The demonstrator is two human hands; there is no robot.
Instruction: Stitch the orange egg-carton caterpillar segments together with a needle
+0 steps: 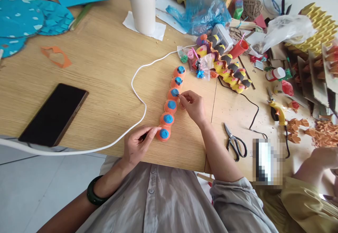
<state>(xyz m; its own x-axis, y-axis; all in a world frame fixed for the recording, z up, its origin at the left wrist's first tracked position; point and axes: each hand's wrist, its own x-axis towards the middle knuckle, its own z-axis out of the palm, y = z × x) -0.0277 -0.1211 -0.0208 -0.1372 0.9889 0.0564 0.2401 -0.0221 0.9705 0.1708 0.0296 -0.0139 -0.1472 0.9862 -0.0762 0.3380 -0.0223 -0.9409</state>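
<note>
A row of orange egg-carton cups (170, 112) lies on the wooden table in front of me, each cup topped with a blue disc. Dark pieces sit on the blue discs of the two farthest cups. My right hand (192, 107) pinches a small dark piece at the third disc from the far end. Beside the nearest cup is my left hand (139, 142), thumb and index finger pressed together at its edge; whether something thin is between them is too small to tell.
A white cable (137, 92) curves left of the row, beyond it a black phone (54, 115). Scissors (233, 143) lie to the right. Painted carton pieces (227, 64), a white bottle (142, 7) and a blue bag (207, 13) are farther back. A person's hand is at far right.
</note>
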